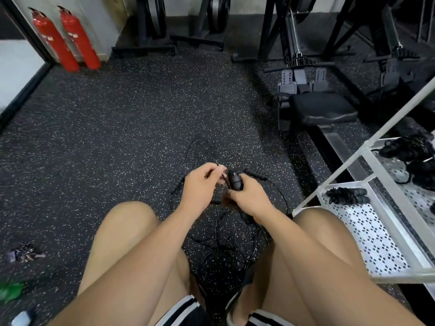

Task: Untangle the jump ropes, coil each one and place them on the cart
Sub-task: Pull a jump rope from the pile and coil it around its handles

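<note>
I squat over a tangle of thin black jump ropes [226, 241] on the speckled floor. My right hand [249, 196] grips a pair of black handles [235, 182] held upright. My left hand [200, 182] pinches a thin black cord just left of those handles. A ribbed handle [256, 174] sticks out to the right, another ribbed handle [177, 183] lies left of my left hand. A loop of cord [200, 147] lies on the floor beyond my hands. The white cart [367, 234] stands to my right, with a coiled rope [348, 195] on its lower shelf.
More dark ropes [409, 149] sit on the cart's higher shelf. A rowing machine [322, 109] stands ahead on the right. Two red fire extinguishers [68, 41] lean at the far left wall. A bunch of keys [23, 252] lies on the floor at my left.
</note>
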A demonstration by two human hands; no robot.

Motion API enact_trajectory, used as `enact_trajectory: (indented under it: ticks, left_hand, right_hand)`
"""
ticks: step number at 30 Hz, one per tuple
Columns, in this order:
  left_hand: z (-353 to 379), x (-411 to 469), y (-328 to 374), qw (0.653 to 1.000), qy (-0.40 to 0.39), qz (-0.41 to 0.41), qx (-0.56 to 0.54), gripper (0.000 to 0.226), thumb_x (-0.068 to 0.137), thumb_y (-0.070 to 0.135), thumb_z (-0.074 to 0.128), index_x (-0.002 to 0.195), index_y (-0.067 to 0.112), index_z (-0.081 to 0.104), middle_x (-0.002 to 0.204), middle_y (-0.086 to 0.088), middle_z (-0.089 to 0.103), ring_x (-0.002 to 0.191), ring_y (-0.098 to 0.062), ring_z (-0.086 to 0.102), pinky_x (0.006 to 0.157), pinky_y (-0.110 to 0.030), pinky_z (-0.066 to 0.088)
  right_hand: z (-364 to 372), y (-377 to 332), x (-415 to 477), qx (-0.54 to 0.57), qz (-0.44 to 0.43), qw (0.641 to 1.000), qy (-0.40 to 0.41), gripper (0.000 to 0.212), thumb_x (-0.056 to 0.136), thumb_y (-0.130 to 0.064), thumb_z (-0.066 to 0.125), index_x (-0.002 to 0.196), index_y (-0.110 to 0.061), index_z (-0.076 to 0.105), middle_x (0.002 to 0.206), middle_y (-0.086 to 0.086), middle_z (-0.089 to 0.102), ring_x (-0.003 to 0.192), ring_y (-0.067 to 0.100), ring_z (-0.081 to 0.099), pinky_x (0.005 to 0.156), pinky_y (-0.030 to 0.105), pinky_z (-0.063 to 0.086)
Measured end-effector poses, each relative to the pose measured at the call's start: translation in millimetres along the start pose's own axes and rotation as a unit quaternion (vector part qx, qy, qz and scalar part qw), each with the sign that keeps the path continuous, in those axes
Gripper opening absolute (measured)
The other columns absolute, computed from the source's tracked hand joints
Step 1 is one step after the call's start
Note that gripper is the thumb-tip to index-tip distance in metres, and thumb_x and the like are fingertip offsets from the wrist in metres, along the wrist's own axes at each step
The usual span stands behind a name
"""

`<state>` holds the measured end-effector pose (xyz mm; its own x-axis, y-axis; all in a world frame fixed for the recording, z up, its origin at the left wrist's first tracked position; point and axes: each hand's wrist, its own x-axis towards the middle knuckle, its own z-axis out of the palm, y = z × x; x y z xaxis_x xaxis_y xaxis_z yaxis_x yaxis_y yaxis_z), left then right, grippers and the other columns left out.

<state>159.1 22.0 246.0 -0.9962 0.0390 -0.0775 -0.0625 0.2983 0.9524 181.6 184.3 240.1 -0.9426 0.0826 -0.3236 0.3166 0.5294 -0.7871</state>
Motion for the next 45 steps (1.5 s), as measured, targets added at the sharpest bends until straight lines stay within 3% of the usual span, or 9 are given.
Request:
enact_trajectory:
  ticks: [4, 7, 10, 12, 18, 30, 36, 40, 45]
  left_hand:
    - [0.7, 2.2, -2.5, 0.989, -0.018, -0.102, -0.102, 0.037, 0.113, 0.045, 0.042, 0.113, 0.033, 0.077, 0.109, 0.004, 0.080, 0.103, -0.020, 0.075, 0.087, -0.038, 0.057]
    - [6.9, 1.7, -8.3, 0.987, -0.099, -0.119, -0.045, 0.035, 0.103, 0.025, 0.047, 0.112, 0.044, 0.074, 0.116, 0.010, 0.077, 0.115, -0.015, 0.068, 0.102, -0.042, 0.052]
    - [17.1, -3.4, -11.8, 0.980, -0.163, -0.102, 0.046, 0.039, 0.103, 0.006, 0.051, 0.112, 0.037, 0.071, 0.108, 0.009, 0.076, 0.092, -0.006, 0.064, 0.081, -0.028, 0.049]
    - [24.6, -5.3, -17.4, 0.974, -0.197, -0.085, 0.070, 0.034, 0.103, 0.009, 0.058, 0.118, 0.035, 0.072, 0.106, 0.010, 0.078, 0.083, -0.009, 0.064, 0.074, -0.024, 0.047]
    - [31.7, -3.6, -27.9, 0.972, -0.212, -0.050, 0.089, 0.016, 0.098, 0.033, 0.075, 0.105, 0.047, 0.071, 0.111, 0.021, 0.076, 0.107, 0.000, 0.068, 0.097, -0.026, 0.049]
    - [23.5, -5.9, -26.4, 0.954, -0.226, -0.022, 0.198, 0.032, 0.115, 0.041, 0.046, 0.119, 0.033, 0.077, 0.128, 0.015, 0.075, 0.120, -0.009, 0.066, 0.109, -0.037, 0.049]
    - [22.3, -1.3, -21.6, 0.975, -0.178, -0.071, 0.108, 0.028, 0.114, 0.043, 0.048, 0.113, 0.037, 0.075, 0.102, 0.023, 0.080, 0.107, -0.004, 0.072, 0.107, -0.037, 0.052]
    - [17.5, -3.0, -14.3, 0.988, -0.123, -0.037, 0.087, 0.028, 0.112, 0.043, 0.053, 0.093, 0.036, 0.072, 0.086, 0.019, 0.079, 0.081, 0.005, 0.069, 0.080, -0.025, 0.052]
    - [12.5, -4.2, -12.7, 0.990, -0.132, -0.021, 0.039, 0.030, 0.115, 0.036, 0.048, 0.104, 0.025, 0.074, 0.084, 0.001, 0.080, 0.079, -0.018, 0.076, 0.079, -0.038, 0.059]
  right_hand:
    - [-17.5, -17.8, -8.0, 0.220, 0.025, 0.975, -0.032, 0.024, 0.094, -0.004, 0.074, 0.111, -0.006, 0.058, 0.099, 0.022, 0.078, 0.084, 0.035, 0.081, 0.080, 0.049, 0.066]
    - [-36.5, -37.8, -14.9, 0.285, 0.011, 0.957, -0.052, 0.025, 0.098, 0.003, 0.070, 0.117, -0.001, 0.055, 0.096, 0.026, 0.079, 0.084, 0.037, 0.079, 0.073, 0.043, 0.065]
    - [-51.9, -57.9, -21.0, 0.330, -0.006, 0.943, -0.043, 0.020, 0.099, 0.003, 0.069, 0.113, -0.002, 0.056, 0.098, 0.030, 0.078, 0.083, 0.037, 0.078, 0.067, 0.039, 0.063]
    - [-61.5, -70.7, -26.4, 0.351, -0.017, 0.935, -0.039, 0.018, 0.100, 0.001, 0.070, 0.112, -0.004, 0.057, 0.098, 0.029, 0.078, 0.083, 0.035, 0.077, 0.068, 0.040, 0.063]
    - [-85.2, -108.2, -43.0, 0.419, -0.059, 0.904, -0.055, 0.016, 0.100, 0.001, 0.070, 0.111, -0.004, 0.058, 0.097, 0.025, 0.078, 0.083, 0.030, 0.077, 0.067, 0.032, 0.061]
    - [-121.9, -155.6, -46.4, 0.550, -0.146, 0.821, -0.039, 0.007, 0.104, -0.002, 0.064, 0.103, -0.006, 0.058, 0.107, 0.023, 0.078, 0.086, 0.023, 0.077, 0.071, 0.025, 0.062]
    - [-99.8, -119.3, -18.9, 0.533, -0.074, 0.843, -0.020, 0.028, 0.096, 0.005, 0.070, 0.118, -0.005, 0.055, 0.121, 0.027, 0.076, 0.101, 0.033, 0.079, 0.077, 0.032, 0.065]
    - [-68.0, -71.1, -3.0, 0.457, 0.020, 0.889, -0.017, 0.032, 0.096, 0.003, 0.072, 0.125, -0.005, 0.058, 0.124, 0.022, 0.077, 0.089, 0.027, 0.075, 0.070, 0.033, 0.062]
    - [-31.6, -13.6, 6.3, 0.280, 0.107, 0.953, -0.038, 0.032, 0.092, 0.001, 0.071, 0.122, -0.008, 0.064, 0.119, 0.021, 0.076, 0.089, 0.028, 0.071, 0.089, 0.050, 0.063]
